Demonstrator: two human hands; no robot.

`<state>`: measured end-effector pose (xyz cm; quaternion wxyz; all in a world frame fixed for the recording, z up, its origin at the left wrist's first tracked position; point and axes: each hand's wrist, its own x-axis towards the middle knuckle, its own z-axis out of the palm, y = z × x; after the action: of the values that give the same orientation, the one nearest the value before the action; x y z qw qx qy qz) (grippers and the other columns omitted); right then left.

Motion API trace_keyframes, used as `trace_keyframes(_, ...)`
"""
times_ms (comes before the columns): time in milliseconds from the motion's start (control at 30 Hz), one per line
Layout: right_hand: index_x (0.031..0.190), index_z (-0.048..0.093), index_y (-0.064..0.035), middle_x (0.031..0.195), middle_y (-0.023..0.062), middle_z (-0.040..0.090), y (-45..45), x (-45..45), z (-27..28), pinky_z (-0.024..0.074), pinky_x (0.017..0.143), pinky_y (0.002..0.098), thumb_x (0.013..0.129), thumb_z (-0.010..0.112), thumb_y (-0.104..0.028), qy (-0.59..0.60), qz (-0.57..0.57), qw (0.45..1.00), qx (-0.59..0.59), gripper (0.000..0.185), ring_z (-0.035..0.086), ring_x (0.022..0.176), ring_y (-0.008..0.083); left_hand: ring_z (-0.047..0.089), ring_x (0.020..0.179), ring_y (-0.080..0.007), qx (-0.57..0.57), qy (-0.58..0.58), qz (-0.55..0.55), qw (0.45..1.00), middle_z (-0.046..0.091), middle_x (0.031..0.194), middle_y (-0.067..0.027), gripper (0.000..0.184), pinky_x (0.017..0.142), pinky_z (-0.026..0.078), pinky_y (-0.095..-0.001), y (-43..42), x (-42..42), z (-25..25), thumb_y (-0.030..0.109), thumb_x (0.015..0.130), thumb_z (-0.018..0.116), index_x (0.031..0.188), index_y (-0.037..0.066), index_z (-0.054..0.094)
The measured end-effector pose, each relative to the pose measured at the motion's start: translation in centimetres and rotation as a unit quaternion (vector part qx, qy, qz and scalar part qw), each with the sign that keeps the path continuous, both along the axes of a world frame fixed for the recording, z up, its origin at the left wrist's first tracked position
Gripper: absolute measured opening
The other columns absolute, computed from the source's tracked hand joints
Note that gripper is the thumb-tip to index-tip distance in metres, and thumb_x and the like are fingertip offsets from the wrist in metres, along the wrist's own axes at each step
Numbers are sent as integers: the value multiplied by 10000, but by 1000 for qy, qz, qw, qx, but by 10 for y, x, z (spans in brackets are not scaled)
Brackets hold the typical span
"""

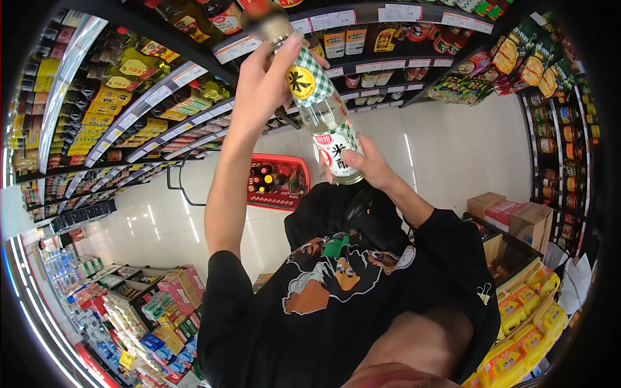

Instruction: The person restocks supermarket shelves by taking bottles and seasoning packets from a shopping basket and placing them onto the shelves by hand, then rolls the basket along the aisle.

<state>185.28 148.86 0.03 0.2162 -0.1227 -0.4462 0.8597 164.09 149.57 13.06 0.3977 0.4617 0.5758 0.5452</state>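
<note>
On the left I see packed shelves (155,97) beside a pale, shiny floor (123,226), where a red basket (294,176) holds dark bottles. At centre, a clear bottle (320,116) with green-checked labels slants above the floor, the left hand (259,84) clasped around its upper part, the right hand (374,168) around its base. Cardboard boxes (530,226) sit right, yellow packs (524,323) near right.

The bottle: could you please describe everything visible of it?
The bottle looks like clear glass holding clear liquid. A green-checked label with a yellow disc wraps its upper part; another sits lower. Its top is blurred. It tilts, the left hand gripping near its top, the right hand at its base.
</note>
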Motion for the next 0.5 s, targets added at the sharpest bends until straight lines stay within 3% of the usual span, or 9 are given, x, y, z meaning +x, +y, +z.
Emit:
trace_keyframes(33, 1236, 488, 23, 982, 90, 647, 3, 1, 1, 545, 714, 299, 965, 632, -266, 3, -12, 1000, -7, 422, 660, 779, 145, 558, 521, -31, -6, 11, -22, 1000, 738, 884, -70, 418, 423, 375, -184, 5, -2, 3, 401, 1003, 544, 1110, 1, 596)
trace_keyframes(200, 1301, 468, 40, 1038, 101, 648, 16, 16, 0, 548, 740, 304, 970, 618, -284, 13, -39, 999, -3, 487, 663, 827, 144, 493, 478, -29, 1, 24, -73, 997, 737, 911, -73, 439, 426, 378, -186, 29, 3, 5, 416, 1002, 535, 1103, -8, 596)
trace_keyframes(300, 1389, 415, 54, 1141, 124, 632, 31, 28, -10, 549, 763, 302, 974, 618, -335, -4, -93, 995, 42, 603, 665, 888, 158, 496, 516, -18, 47, -4, -76, 996, 726, 952, -85, 432, 452, 384, -182, 40, 15, 12, 404, 1008, 525, 1100, -13, 592)
trace_keyframes(400, 1447, 362, 39, 1233, 146, 607, 61, 41, -13, 576, 786, 377, 910, 662, -508, 114, -31, 990, -76, 823, 666, 979, 229, 480, 559, -10, 111, -5, -57, 992, 720, 986, -100, 405, 459, 354, -173, 55, 25, 23, 376, 1011, 520, 1113, -10, 584)
trace_keyframes(500, 1454, 359, 10, 1230, 156, 610, 100, 43, -15, 588, 749, 408, 897, 673, -509, 200, -37, 971, -123, 823, 671, 975, 258, 574, 639, -34, 194, 32, -32, 980, 713, 1003, -140, 383, 475, 391, -172, 71, 38, 35, 333, 1021, 510, 1149, -25, 554)
